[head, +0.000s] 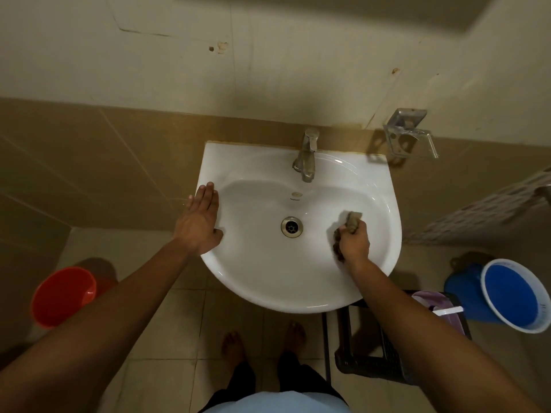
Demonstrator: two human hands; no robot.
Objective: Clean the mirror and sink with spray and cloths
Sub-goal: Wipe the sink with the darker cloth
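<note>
Right hand (pixel 353 244) grips a cloth (pixel 351 222) inside the sink (pixel 268 287); left hand (pixel 199 225) rests flat on its rim; basin logo unreadable.

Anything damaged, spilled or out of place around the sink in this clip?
Only wall damage: chipped holes in the cream wall above the white ceramic sink, plus a crack line further left. Nothing spilled.

The far wall (pixel 179 70) is cream above and brown-tiled (pixel 89 162) below, with a few chipped holes (pixel 219 47) in the cream part. A metal soap holder (pixel 407 134) is fixed to the wall on the right. Pale square tiles cover the floor (pixel 185 323). On the left stands a red bucket (pixel 62 296); on the right, a blue bucket (pixel 512 295) beside a dark plastic basket (pixel 384 362). The light is dim and yellowish, leaving soft shadows on the wall.
</note>
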